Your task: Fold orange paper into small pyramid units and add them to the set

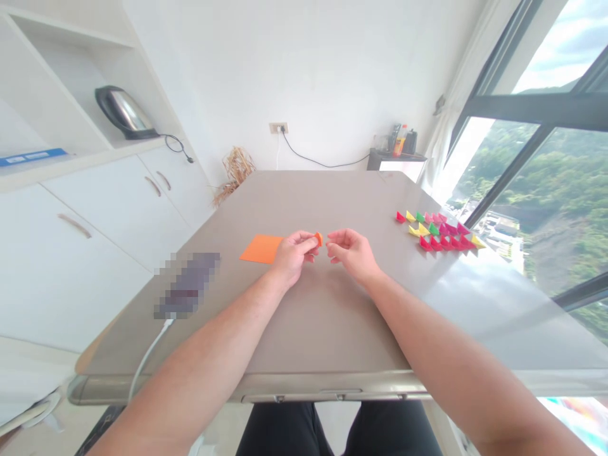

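Over the middle of the table, my left hand (292, 258) pinches a small piece of folded orange paper (318, 239) between thumb and fingers. Just to its right is my right hand (355, 254), its fingers loosely bent and apart, holding nothing and not touching the paper. A flat orange paper sheet (259, 249) lies on the table beside my left hand, which hides its right edge. Off to the right, several small folded paper boats (444, 243) in red, pink, yellow and green stand in rows.
A blurred-out dark device (187, 288) with a white cable (149, 348) lies on the left of the grey table (327, 329). Cabinets with a kettle (128, 114) are on the left. A window (536, 152) borders the right side. Behind is a low cabinet (396, 163) with bottles.
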{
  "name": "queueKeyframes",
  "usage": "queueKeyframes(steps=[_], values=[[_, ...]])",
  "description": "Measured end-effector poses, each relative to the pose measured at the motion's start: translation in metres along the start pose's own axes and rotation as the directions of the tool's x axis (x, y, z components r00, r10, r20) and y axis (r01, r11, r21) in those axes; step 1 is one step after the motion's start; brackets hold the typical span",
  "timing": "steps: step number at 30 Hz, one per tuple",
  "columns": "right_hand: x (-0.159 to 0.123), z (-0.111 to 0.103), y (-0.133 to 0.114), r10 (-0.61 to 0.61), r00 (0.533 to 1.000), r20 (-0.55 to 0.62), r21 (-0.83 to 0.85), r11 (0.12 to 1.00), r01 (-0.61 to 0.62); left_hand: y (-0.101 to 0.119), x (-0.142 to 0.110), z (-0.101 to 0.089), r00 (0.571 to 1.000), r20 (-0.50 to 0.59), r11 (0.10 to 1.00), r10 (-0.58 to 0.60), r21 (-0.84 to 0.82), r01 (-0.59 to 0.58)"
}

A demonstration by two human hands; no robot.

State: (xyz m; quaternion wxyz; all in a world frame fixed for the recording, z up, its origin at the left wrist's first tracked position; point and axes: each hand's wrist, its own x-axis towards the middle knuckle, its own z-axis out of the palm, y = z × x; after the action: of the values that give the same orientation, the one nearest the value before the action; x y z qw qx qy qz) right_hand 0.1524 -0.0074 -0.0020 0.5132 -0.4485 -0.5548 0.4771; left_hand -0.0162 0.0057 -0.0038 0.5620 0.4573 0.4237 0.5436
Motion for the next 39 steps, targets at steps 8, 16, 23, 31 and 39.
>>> queueKeyframes(steps=[8, 16, 23, 31, 39], values=[[0.001, 0.002, 0.004, -0.223, 0.975, -0.012, -0.361, 0.91, 0.203, 0.001, -0.003, 0.004, 0.999, 0.005, 0.985, 0.05, 0.163, -0.05], [0.003, -0.006, 0.0, -0.062, 0.997, -0.034, -0.196, 0.979, 0.054, -0.009, 0.004, -0.004, 0.919, 0.095, 0.779, 0.382, 0.502, -0.375], [0.002, -0.005, 0.003, -0.3, 0.954, -0.003, -0.406, 0.872, 0.273, -0.003, -0.001, -0.001, 0.869, 0.166, 0.673, 0.466, 0.571, -0.47], [-0.002, -0.005, -0.002, -0.183, 0.983, 0.007, -0.345, 0.922, 0.175, 0.001, -0.006, 0.001, 0.879, 0.201, 0.638, 0.433, 0.62, -0.456], [0.0, -0.006, -0.003, -0.114, 0.993, -0.019, -0.248, 0.963, 0.106, 0.002, -0.009, 0.005, 0.909, 0.158, 0.696, 0.385, 0.597, -0.398]])
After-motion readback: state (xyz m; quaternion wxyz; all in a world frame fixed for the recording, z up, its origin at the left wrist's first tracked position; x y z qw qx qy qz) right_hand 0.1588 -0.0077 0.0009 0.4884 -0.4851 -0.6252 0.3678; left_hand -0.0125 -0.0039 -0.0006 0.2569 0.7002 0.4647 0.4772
